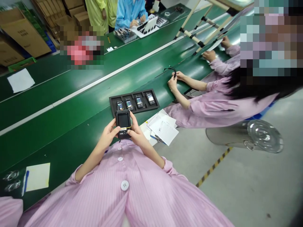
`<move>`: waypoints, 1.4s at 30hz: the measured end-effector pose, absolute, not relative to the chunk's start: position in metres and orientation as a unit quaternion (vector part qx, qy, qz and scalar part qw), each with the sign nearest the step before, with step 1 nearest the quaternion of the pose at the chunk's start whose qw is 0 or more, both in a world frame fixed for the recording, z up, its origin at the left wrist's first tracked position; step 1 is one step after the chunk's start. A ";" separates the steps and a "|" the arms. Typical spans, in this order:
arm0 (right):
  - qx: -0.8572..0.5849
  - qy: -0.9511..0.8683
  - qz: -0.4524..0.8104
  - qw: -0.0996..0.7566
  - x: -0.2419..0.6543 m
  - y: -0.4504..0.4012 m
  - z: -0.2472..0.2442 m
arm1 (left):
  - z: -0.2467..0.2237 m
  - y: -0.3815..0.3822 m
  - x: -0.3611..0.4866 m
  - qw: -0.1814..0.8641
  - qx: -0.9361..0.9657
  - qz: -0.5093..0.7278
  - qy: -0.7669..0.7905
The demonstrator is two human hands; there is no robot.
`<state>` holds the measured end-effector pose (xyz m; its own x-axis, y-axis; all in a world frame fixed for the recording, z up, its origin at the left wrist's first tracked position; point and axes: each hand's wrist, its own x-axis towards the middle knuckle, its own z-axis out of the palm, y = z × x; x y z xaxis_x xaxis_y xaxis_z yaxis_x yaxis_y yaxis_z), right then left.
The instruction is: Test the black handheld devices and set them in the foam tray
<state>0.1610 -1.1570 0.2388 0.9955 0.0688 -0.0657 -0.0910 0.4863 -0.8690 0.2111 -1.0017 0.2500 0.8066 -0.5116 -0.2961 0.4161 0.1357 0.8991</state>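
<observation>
A black handheld device (123, 121) with a dark screen is held upright before my chest. My left hand (109, 134) grips its left side, thumb on the lower front by a yellow-and-white strip. On the other side my right hand (136, 129) is closed round the edge, its thumb near the buttons. Just beyond, a black foam tray (155, 93) lies on the green bench, bearing several similar devices (139, 101) with lit screens. The held device overlaps the tray's near left corner.
Papers with a pen (163, 127) lie right of my hands. A co-worker's hands (174, 81) hold a black cable at the bench. Left are a notepad (38, 176) and glasses (11, 181). A metal bin (227, 137) stands on the floor; a rack (199, 41) stands on the bench.
</observation>
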 end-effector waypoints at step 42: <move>-0.495 0.002 0.115 0.861 0.085 -1.055 0.221 | 0.244 -0.895 0.121 0.784 0.539 -0.307 0.024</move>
<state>0.0849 -1.0551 0.2214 0.9736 0.1960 -0.1165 -0.1993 0.4830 -0.8526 0.1213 -0.8946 0.2441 0.8101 -0.4552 -0.3696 0.5079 0.2297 0.8302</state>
